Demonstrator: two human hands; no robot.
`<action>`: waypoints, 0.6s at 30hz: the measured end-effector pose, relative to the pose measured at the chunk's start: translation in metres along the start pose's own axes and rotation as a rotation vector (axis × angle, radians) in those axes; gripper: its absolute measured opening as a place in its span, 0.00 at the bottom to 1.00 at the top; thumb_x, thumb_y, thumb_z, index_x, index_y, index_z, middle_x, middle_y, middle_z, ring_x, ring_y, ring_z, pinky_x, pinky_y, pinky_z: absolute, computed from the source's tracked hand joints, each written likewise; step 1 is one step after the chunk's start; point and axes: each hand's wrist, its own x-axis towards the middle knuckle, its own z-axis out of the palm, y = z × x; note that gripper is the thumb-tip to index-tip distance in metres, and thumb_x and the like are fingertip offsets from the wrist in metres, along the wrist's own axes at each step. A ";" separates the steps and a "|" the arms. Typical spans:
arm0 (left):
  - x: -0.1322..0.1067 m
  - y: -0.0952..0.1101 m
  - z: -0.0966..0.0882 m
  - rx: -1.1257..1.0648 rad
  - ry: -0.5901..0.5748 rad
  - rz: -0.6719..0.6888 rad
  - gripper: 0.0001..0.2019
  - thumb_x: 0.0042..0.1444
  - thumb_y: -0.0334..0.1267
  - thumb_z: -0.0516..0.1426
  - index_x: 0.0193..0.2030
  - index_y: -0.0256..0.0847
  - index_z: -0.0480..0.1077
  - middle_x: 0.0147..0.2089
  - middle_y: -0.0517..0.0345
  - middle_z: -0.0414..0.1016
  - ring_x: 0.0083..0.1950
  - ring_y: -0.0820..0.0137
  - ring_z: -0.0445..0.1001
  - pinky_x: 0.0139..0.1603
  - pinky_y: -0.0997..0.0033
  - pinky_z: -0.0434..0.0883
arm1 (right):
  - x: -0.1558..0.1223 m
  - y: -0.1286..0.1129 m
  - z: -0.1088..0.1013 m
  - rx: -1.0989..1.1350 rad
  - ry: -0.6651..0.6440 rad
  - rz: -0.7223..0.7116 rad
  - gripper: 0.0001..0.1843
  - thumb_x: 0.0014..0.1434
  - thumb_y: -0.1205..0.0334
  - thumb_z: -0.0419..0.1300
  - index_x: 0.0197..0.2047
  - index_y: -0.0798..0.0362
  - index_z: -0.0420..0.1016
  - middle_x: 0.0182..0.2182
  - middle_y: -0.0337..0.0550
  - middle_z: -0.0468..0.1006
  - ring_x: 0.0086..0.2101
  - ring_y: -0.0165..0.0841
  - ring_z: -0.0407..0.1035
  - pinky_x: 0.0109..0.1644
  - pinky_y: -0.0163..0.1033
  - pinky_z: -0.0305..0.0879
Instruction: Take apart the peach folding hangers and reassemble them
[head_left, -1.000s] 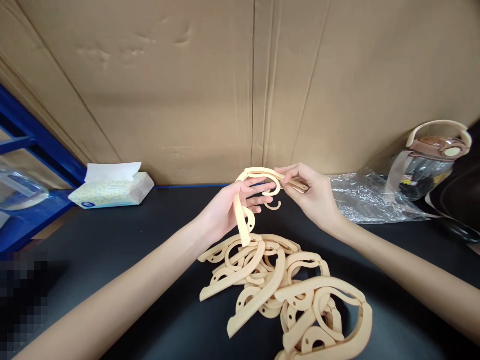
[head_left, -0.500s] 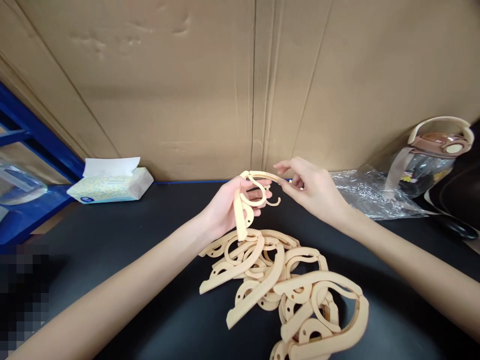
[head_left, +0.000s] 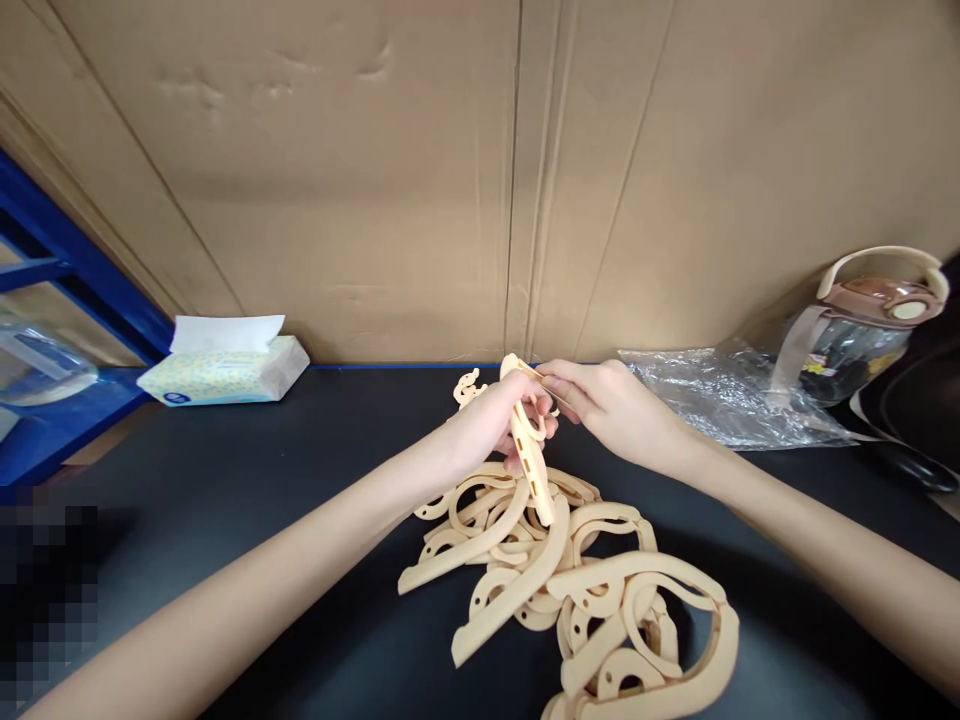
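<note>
My left hand is closed round a tan curved rubber piece, which hangs down on edge toward the pile. My right hand meets it from the right and pinches the same piece near its top end. A small scrap of the same tan material lies on the black table just behind my left hand. Below both hands sits a tangled pile of several tan curved pieces with holes and hook shapes.
A tissue pack lies at the back left beside a blue frame. Crumpled clear plastic and a brown-lidded water bottle sit at the back right. A cardboard wall closes the back.
The held piece has turned from arching between my hands to hanging on edge. Both hands have come closer together and dropped a little toward the pile.
</note>
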 end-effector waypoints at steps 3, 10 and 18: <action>-0.001 -0.002 -0.003 0.136 0.066 0.100 0.09 0.55 0.36 0.52 0.25 0.39 0.60 0.23 0.62 0.62 0.23 0.75 0.59 0.23 0.77 0.57 | 0.009 0.016 -0.008 0.122 -0.106 0.182 0.20 0.71 0.62 0.38 0.46 0.55 0.71 0.22 0.36 0.71 0.14 0.27 0.61 0.20 0.31 0.56; 0.012 0.003 -0.016 0.111 0.131 0.069 0.13 0.60 0.44 0.40 0.27 0.42 0.52 0.26 0.59 0.66 0.15 0.78 0.54 0.14 0.78 0.46 | 0.018 0.081 0.003 -0.487 0.010 0.530 0.15 0.68 0.65 0.45 0.47 0.61 0.70 0.35 0.58 0.77 0.37 0.47 0.74 0.36 0.41 0.64; 0.002 0.002 -0.019 0.166 0.060 0.193 0.15 0.61 0.49 0.54 0.36 0.38 0.62 0.34 0.55 0.69 0.33 0.70 0.72 0.26 0.75 0.71 | 0.015 0.097 0.016 -0.664 -0.102 0.531 0.15 0.68 0.61 0.48 0.41 0.57 0.75 0.37 0.55 0.78 0.40 0.46 0.74 0.37 0.39 0.64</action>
